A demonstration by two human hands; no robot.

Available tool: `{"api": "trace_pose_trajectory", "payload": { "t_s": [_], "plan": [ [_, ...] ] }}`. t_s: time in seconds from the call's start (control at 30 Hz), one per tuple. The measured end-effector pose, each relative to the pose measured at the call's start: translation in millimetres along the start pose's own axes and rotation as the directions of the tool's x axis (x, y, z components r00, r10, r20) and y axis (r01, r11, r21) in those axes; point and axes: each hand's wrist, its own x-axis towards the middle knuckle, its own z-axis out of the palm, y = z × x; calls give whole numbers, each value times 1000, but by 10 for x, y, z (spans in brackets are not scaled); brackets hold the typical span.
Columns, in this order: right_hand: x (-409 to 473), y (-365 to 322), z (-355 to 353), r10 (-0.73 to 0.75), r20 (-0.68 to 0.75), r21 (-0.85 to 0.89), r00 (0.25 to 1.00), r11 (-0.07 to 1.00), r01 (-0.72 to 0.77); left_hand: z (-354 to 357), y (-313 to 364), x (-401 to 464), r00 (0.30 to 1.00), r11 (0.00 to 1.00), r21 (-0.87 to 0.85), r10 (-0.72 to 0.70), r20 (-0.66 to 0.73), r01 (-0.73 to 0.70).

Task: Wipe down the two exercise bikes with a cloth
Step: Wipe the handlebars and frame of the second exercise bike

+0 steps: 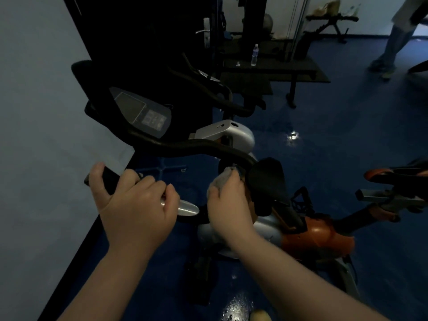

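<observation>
A silver exercise bike [228,134] with a grey console [141,111] and black handlebars [203,147] stands in front of me by the left wall. My left hand [134,205] grips the near black handlebar grip [108,178]. My right hand [228,205] is closed on a grey cloth [221,179], pressed against the bar next to the black saddle [269,181]. An orange exercise bike [318,235] stands to the right, its seat and handlebars [393,195] at the right edge.
A pale wall [34,135] runs along the left. A dark bench [273,68] holds a water bottle [254,54]. Weight machines [252,19] stand at the back. Another person's legs [393,47] are at the top right. The blue floor [335,140] is glossy.
</observation>
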Motion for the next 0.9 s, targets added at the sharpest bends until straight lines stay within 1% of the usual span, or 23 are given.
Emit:
{"api": "trace_pose_trajectory", "payload": {
  "t_s": [0.03,0.1,0.17,0.23,0.27,0.37,0.4,0.47,0.53,0.6,0.63,0.7,0.73,0.77,0.8,0.83,0.9],
  "plan": [
    [115,-29,-17,52,27,0,998,999,-52,5,0,-9,1000,1000,-2,4,-10,-4],
    [259,-70,-33,95,35,17,995,995,-96,18,-9,-3,1000,1000,-5,11,-28,-11],
    [142,-27,-4,61,-21,57,998,997,-59,30,-17,-11,1000,1000,-7,13,-27,-13],
    [-91,36,34,-9,-90,72,996,997,15,48,-19,-23,999,1000,-10,3,-42,-4],
    [-151,55,48,-29,-101,71,994,997,36,52,-21,-29,999,1000,-10,1,-51,-1],
    [3,83,45,-2,-78,118,997,993,11,40,-28,-37,998,1000,-15,17,-53,-18],
    [17,90,41,-19,-84,136,996,990,31,31,-28,-34,999,1000,-19,23,-42,-24],
    [-157,119,67,-146,-111,141,983,977,161,6,-39,-34,999,999,-23,48,-11,-49],
    [-421,177,166,-312,-128,112,941,939,326,-35,-81,-38,995,994,-52,101,27,-99],
    [-559,229,243,-435,-129,54,891,894,444,-102,-175,-19,993,978,-178,113,24,-107],
    [-558,208,263,-475,-142,12,869,877,481,-141,-238,-1,997,961,-266,79,4,-75],
    [-507,32,283,-551,-165,-106,818,834,541,-219,-364,10,996,903,-424,-84,-21,67],
    [-474,-97,302,-583,-142,-181,800,810,558,-257,-414,-6,979,838,-519,-202,-10,168],
    [-449,-228,326,-612,-86,-258,786,776,576,-290,-444,-31,949,739,-621,-314,29,263],
    [-428,-337,344,-638,-21,-318,770,734,600,-316,-447,-66,916,624,-706,-392,91,337],
    [-408,-397,353,-665,39,-352,746,690,633,-340,-438,-105,889,532,-754,-431,152,386],
    [-354,-384,304,-691,160,-312,705,642,700,-372,-420,-160,872,447,-785,-431,233,430]
  ]
}}
